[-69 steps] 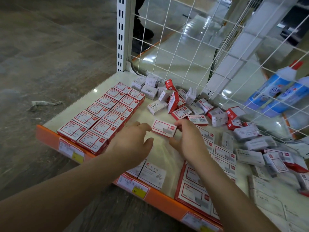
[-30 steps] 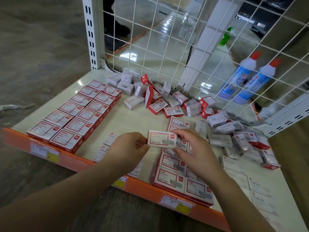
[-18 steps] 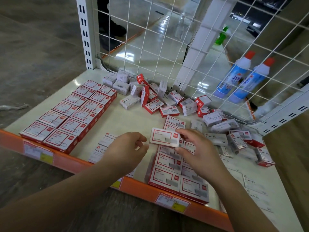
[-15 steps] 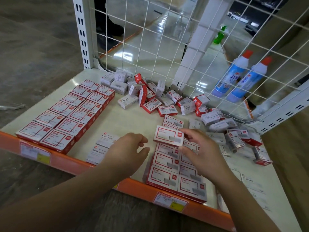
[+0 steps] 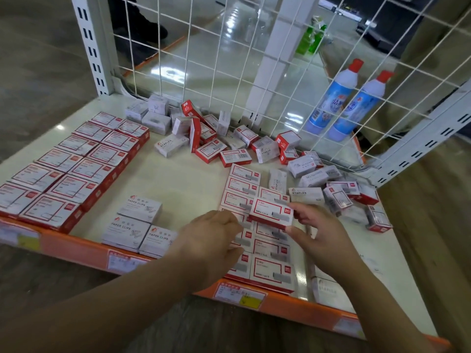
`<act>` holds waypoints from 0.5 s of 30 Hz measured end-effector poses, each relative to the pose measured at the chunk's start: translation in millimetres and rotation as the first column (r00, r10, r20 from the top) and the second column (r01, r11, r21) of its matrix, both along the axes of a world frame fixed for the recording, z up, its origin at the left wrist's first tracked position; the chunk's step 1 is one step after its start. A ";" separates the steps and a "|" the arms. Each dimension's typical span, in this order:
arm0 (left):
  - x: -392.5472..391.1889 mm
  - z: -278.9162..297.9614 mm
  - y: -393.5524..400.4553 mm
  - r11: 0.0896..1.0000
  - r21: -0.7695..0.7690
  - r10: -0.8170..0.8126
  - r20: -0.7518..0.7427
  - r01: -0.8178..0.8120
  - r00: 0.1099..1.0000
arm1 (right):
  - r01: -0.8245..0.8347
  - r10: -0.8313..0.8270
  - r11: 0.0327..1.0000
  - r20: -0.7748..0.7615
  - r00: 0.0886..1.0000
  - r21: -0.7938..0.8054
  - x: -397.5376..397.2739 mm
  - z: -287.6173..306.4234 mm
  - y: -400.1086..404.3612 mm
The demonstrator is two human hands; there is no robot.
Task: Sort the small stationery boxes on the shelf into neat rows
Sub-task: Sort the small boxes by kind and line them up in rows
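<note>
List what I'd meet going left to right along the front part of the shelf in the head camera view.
Red-bordered box rows → white paper clips boxes → left hand → red-bordered box held in the right hand → loose boxes at the right edge.

Open lane: a bare strip of shelf [image 5: 183,179] ran from the near paper-clip boxes [image 5: 139,222] toward the far pile, wide enough for a hand.
Left block: two neat rows of red boxes [image 5: 76,161] filled the left side, edge to edge.
Far barrier: a loose pile of boxes [image 5: 211,141] lay against the wire mesh [image 5: 229,59], which closed the back.
Centre-right: the red box stack [image 5: 257,240] sat under the left hand [image 5: 206,240] and right hand [image 5: 318,233], the right gripping a red box [image 5: 271,212].
Right: scattered boxes [image 5: 339,194] crowded the far right corner.
Near edge: the orange lip [image 5: 76,247] stood open to approach.
</note>
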State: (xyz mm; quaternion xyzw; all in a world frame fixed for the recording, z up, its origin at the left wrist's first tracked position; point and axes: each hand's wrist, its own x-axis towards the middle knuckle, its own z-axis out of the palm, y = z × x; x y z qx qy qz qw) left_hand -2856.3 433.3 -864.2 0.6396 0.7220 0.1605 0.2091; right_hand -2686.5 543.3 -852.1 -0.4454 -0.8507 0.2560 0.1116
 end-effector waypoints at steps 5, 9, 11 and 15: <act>9.5 -3.0 4.6 0.998 -0.049 -0.037 -0.034 0.035 0.999 | -0.015 0.015 1.000 0.019 1.000 -0.026 16.8 -4.6 1.4; 11.8 -4.8 5.8 0.995 -0.091 -0.047 -0.024 0.045 0.999 | -0.034 0.037 0.997 0.061 0.997 -0.062 24.6 -7.1 1.1; 12.1 -5.0 5.7 0.994 -0.097 -0.040 -0.001 0.039 0.999 | -0.026 0.034 0.995 0.083 0.996 -0.100 25.6 -9.0 0.4; 12.8 -5.9 6.5 0.995 -0.102 -0.021 0.028 0.023 0.999 | -0.008 0.026 0.987 0.110 0.994 -0.163 25.5 -11.5 1.8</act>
